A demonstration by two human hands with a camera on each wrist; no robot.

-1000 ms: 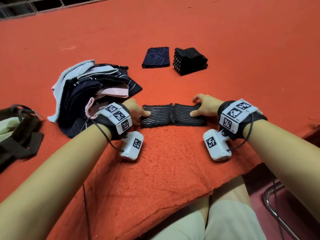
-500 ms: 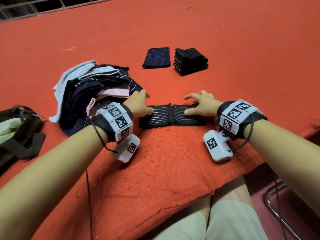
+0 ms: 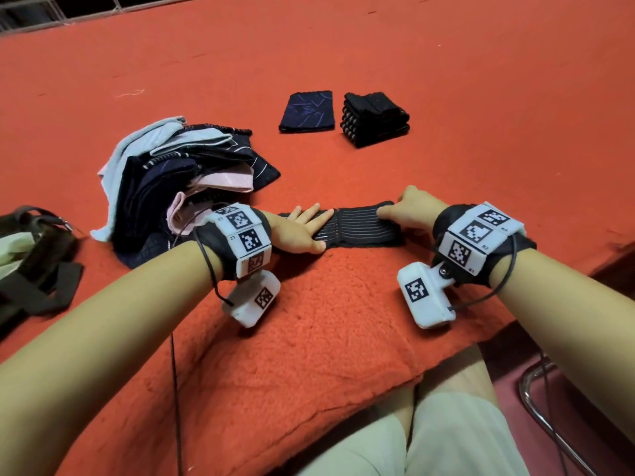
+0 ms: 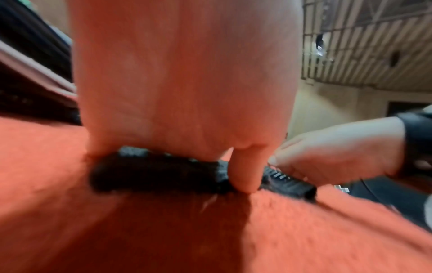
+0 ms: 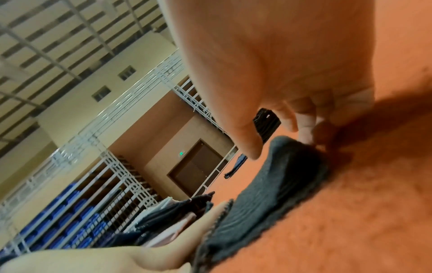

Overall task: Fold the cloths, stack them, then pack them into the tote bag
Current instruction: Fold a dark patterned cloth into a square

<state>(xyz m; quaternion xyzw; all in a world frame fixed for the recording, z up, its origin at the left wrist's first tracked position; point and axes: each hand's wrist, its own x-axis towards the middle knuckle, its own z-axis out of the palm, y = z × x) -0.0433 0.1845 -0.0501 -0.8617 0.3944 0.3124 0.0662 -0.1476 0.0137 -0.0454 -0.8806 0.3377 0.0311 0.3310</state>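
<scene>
Head view shows the left hand (image 3: pixel 295 231) flattened since a second ago: its fingers, then curled on the end of the strip (image 3: pixel 357 228), now lie straight and spread, palm pressing the strip's left half into the blanket (image 3: pixel 326 321). The right hand (image 3: pixel 409 214) has shifted less; its fingers are curled at the strip's right end, and the right wrist view shows fingertips (image 5: pixel 306 136) pinching that end's far corner. The strip lies between the two hands, a long dark band with thin pale stripes running lengthwise, flat, its middle crease smoothed out. Beyond the hands sit a folded navy cloth (image 3: pixel 307 111) and a black stack (image 3: pixel 376 118), just beside each other. Left of the left hand lies the unfolded pile (image 3: pixel 182 173), and farther left the bag (image 3: pixel 31 262).
</scene>
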